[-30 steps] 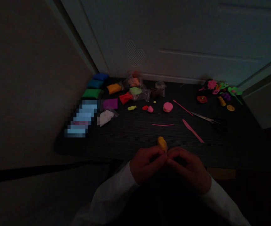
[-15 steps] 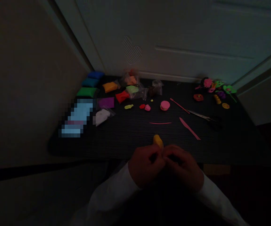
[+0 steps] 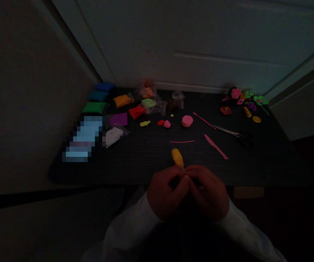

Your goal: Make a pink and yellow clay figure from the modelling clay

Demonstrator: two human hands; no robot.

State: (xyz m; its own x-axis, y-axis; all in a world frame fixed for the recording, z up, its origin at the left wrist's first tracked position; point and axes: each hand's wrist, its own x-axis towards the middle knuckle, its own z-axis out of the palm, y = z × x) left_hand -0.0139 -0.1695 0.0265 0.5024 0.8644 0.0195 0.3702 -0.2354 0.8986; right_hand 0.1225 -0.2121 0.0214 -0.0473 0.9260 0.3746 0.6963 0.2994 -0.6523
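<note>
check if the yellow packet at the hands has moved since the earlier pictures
Yes: judged against the thin pink strip, the yellow packet has moved away from the person, closer to the strip, and slightly left.

Long white sleeves (image 3: 135, 220), wrist-length.

We see pixelated bright rectangle (image 3: 84, 136) on table (image 3: 135, 160) left, blue packet (image 3: 104, 87) far left; scissors (image 3: 229, 131) right, green flower (image 3: 260, 100) far right. Beyond table, striped heart (image 3: 146, 57) on pale panel (image 3: 200, 32).
</note>
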